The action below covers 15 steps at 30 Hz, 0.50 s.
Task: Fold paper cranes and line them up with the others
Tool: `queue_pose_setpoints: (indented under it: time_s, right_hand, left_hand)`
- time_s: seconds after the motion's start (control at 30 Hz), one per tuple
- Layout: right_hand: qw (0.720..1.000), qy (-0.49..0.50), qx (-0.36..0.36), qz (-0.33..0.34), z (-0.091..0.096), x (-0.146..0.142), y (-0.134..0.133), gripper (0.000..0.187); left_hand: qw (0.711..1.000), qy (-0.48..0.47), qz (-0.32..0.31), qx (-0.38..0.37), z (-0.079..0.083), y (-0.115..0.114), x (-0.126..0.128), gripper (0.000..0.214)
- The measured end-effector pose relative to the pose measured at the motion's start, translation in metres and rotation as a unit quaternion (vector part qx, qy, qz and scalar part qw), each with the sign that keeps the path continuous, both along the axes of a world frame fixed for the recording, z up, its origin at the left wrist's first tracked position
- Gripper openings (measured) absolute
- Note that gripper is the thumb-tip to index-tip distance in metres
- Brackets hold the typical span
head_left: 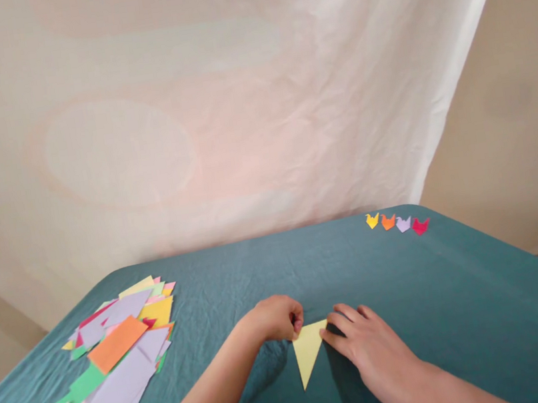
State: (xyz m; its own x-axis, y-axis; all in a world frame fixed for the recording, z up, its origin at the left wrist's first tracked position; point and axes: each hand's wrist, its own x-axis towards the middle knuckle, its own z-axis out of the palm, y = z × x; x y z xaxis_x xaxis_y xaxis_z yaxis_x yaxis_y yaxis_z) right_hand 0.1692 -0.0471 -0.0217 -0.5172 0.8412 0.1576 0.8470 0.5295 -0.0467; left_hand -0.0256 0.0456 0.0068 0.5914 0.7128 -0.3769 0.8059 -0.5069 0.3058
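A pale yellow paper [308, 350], folded into a narrow triangle with its point toward me, lies on the teal cloth between my hands. My left hand [277, 317] is closed, its curled fingertips at the paper's upper left corner. At the upper right corner, my right hand [368, 341] has thumb and index finger on either side of the tip, with the other fingers loosely bent. Whether the paper is pressed flat or slightly raised, I cannot tell.
Loose coloured paper sheets [124, 384] are heaped along the table's left side. Several small folded paper birds, among them an orange bird [388, 223] and a red bird [421, 226], line the far right edge. A pale hanging sheet [238, 132] rises behind the table [467, 306].
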Motion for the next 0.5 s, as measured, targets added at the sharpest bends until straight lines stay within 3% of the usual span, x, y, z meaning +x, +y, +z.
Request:
queue_pose_setpoints:
  time_s: [0.5]
  right_hand:
    - [0.999,-0.023,0.011,-0.048,-0.0004,0.0062,0.0056,0.032]
  left_hand:
    - [1.000,-0.006,0.018,-0.012,0.0009,0.0006,-0.0020,0.017]
